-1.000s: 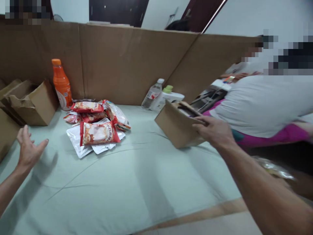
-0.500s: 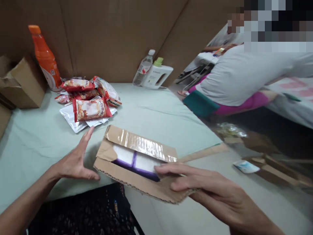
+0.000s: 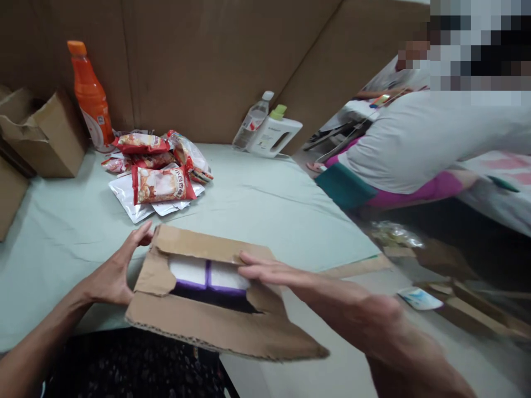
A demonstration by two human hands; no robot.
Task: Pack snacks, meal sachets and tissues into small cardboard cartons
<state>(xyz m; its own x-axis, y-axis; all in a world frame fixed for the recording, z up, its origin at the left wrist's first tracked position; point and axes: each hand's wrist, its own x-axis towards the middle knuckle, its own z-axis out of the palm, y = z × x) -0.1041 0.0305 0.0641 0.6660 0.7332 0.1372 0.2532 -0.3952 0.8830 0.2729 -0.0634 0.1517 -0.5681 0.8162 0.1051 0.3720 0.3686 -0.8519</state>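
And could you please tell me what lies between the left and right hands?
The head view shows an open cardboard box between the left hand and the right hand, which partly overlaps it; white-and-purple packs show inside.

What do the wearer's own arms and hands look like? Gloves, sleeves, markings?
Two bare human hands, left and right: no gloves, rings, watch or cables visible. No sleeves on the visible forearms. No markings I can make out; the right side is somewhat blurred. Dark fabric with small pale specks shows at the bottom, apparently the wearer's clothing.
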